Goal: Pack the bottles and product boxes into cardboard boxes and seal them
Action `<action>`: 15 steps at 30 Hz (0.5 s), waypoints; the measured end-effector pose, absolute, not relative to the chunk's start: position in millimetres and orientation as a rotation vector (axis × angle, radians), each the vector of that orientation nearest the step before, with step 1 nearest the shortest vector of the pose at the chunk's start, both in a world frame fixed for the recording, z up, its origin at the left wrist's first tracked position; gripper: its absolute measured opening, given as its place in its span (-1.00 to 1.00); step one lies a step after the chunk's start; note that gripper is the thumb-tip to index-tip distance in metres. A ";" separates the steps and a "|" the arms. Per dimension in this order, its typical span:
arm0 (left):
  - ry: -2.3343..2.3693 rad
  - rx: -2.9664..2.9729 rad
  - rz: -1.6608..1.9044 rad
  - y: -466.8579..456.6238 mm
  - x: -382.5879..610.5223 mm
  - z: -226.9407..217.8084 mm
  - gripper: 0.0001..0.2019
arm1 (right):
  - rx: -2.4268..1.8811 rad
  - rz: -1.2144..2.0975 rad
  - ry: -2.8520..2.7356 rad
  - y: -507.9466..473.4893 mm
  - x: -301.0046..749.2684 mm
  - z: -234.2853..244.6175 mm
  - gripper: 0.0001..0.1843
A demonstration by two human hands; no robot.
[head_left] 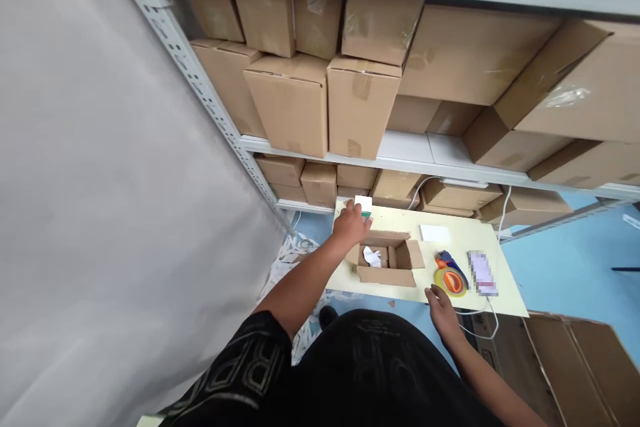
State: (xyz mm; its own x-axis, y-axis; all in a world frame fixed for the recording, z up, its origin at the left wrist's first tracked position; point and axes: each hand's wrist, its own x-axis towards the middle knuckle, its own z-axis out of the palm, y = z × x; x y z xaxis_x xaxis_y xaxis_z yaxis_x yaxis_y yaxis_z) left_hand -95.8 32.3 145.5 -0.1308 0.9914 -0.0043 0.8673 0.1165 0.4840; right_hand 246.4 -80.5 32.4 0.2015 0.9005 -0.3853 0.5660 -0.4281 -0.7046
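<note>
An open cardboard box (387, 259) with a white item inside sits on a small pale yellow table (480, 300). My left hand (351, 225) reaches past the box's far left corner and holds a small white and green box (364, 205). My right hand (443, 307) rests at the table's near edge with fingers loosely curled, holding nothing, close to a tape dispenser (451, 276) with a yellow roll.
A white sheet (435, 233) and a blurred flat item (482, 273) lie on the table. Metal shelves (415, 155) stacked with several cardboard boxes stand behind it. White paper strips (287, 260) litter the blue floor at left. A flattened carton (565, 353) lies at right.
</note>
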 end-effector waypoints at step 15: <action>2.373 1.370 0.037 146.4 -100.0 112.7 -0.39 | -1.973 1.243 -1.291 -64.2 284.8 49.7 -0.42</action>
